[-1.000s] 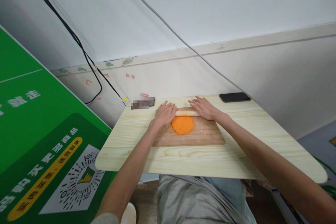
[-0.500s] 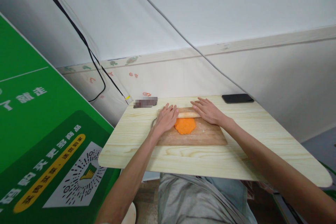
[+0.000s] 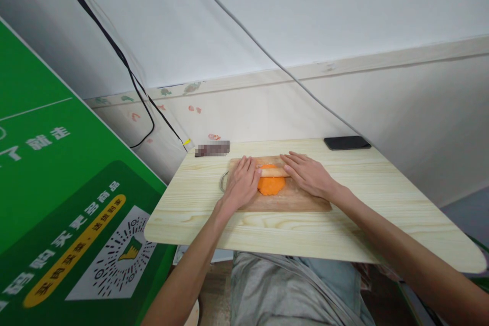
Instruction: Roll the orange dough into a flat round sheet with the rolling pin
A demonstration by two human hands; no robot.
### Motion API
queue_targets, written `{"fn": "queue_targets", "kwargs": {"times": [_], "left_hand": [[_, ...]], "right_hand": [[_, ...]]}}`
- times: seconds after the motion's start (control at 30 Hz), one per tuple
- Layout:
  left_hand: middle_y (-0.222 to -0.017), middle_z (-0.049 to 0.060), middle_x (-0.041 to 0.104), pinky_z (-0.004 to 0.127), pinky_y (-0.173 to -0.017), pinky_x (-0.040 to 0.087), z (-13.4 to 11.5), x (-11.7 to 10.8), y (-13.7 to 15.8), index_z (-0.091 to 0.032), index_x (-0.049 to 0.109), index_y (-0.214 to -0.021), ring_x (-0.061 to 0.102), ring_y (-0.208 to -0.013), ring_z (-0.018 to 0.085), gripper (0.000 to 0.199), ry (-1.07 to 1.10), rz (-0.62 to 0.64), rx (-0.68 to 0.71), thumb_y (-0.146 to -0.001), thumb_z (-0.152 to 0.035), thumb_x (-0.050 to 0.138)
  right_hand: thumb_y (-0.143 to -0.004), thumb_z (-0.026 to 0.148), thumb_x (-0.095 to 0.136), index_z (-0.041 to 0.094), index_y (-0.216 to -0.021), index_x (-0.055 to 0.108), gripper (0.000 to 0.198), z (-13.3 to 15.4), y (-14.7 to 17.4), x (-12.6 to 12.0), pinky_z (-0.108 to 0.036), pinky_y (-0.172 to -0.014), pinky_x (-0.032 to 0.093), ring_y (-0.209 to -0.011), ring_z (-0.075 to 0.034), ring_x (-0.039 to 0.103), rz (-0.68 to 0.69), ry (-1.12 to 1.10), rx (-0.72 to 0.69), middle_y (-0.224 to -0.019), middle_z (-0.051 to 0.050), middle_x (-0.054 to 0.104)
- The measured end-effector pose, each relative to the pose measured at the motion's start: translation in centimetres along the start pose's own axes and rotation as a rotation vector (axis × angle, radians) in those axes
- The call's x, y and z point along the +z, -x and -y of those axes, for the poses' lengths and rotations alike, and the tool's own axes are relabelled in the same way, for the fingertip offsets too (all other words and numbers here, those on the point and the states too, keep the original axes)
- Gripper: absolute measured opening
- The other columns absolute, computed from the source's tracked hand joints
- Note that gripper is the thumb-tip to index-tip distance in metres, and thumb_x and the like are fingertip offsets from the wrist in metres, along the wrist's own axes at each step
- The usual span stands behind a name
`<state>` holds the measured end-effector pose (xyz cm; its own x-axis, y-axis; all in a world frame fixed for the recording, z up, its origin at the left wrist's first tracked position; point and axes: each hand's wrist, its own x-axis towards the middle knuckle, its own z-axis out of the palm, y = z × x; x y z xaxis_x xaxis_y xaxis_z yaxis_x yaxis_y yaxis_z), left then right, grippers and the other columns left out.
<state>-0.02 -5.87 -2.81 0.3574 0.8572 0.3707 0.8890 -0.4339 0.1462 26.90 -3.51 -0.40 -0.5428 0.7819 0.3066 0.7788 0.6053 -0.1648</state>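
A pale wooden rolling pin (image 3: 272, 173) lies across the middle of a flattened round of orange dough (image 3: 271, 186). Under both is a wooden cutting board (image 3: 290, 205), dusted with white in places. My left hand (image 3: 243, 175) lies over the left end of the pin, its fingers stretched forward. My right hand (image 3: 305, 173) rests on the right end, with fingers extended and open. Both palms press on the pin rather than wrapping it, and they cover its ends. Dough shows on the near and far sides of the pin.
A black phone (image 3: 347, 143) lies at the table's back right. A blurred-out dark item (image 3: 212, 148) sits at the back left. The pale wood-grain table (image 3: 183, 214) meets the wall behind. A green printed panel (image 3: 95, 204) stands to the left, and cables (image 3: 126, 63) hang on the wall.
The rolling pin has moved toward me, from the dough's far edge onto its middle. Both hands have come nearer with it, still with fingers stretched.
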Motion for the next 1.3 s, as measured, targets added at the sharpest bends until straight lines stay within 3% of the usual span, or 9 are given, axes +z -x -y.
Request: {"fn": "queue_targets", "kwargs": {"times": [0.23, 0.5, 0.77, 0.93, 1.3], "left_hand": [[-0.161, 0.015, 0.058, 0.048, -0.133, 0.037, -1.0, -1.1, 2.0, -0.013, 0.053, -0.156, 0.047, -0.156, 0.025, 0.058, 0.033, -0.01, 0.003, -0.115, -0.04, 0.021], [-0.168, 0.015, 0.049, 0.048, -0.135, 0.033, -1.6, -1.6, 3.6, -0.013, 0.046, -0.161, 0.039, -0.161, 0.025, 0.059, 0.029, -0.013, 0.021, -0.115, -0.041, 0.025], [-0.165, 0.017, 0.052, 0.048, -0.136, 0.031, 0.0, -0.3, 1.0, -0.006, 0.05, -0.157, 0.034, -0.164, 0.027, 0.064, 0.04, 0.005, 0.03, -0.115, -0.042, 0.018], [-0.164, 0.015, 0.054, 0.049, -0.135, 0.03, 0.5, 0.1, -0.7, -0.007, 0.053, -0.155, 0.031, -0.164, 0.03, 0.066, 0.024, 0.014, -0.01, -0.116, -0.045, 0.017], [-0.158, 0.018, 0.059, 0.053, -0.131, 0.033, 0.6, 0.9, -3.3, -0.01, 0.057, -0.151, 0.038, -0.161, 0.033, 0.056, -0.08, 0.025, -0.137, -0.115, -0.04, 0.026]], "right_hand": [[-0.114, 0.052, 0.023, 0.015, -0.162, 0.051, 0.067, 2.0, 2.5, -0.4, -0.049, -0.128, 0.041, -0.152, -0.029, 0.05, -0.033, 0.015, -0.029, -0.162, -0.012, 0.056], [-0.113, 0.053, 0.025, 0.009, -0.167, 0.04, 0.071, 2.8, 4.6, 0.3, -0.054, -0.127, 0.038, -0.155, -0.033, 0.046, -0.072, 0.097, -0.081, -0.165, -0.018, 0.051], [-0.114, 0.048, 0.018, 0.012, -0.163, 0.049, 0.068, 2.1, 1.6, -0.3, -0.058, -0.129, 0.028, -0.155, -0.035, 0.044, -0.043, 0.148, -0.012, -0.161, -0.015, 0.057], [-0.115, 0.046, 0.018, 0.014, -0.16, 0.052, 0.065, 0.3, -0.4, 0.4, -0.059, -0.126, 0.03, -0.152, -0.035, 0.047, -0.072, 0.156, -0.022, -0.159, -0.013, 0.06], [-0.114, 0.049, 0.014, 0.02, -0.152, 0.062, 0.067, -2.3, -4.5, 1.1, -0.059, -0.121, 0.032, -0.146, -0.035, 0.051, 0.022, 0.155, -0.015, -0.15, -0.014, 0.067]]}}
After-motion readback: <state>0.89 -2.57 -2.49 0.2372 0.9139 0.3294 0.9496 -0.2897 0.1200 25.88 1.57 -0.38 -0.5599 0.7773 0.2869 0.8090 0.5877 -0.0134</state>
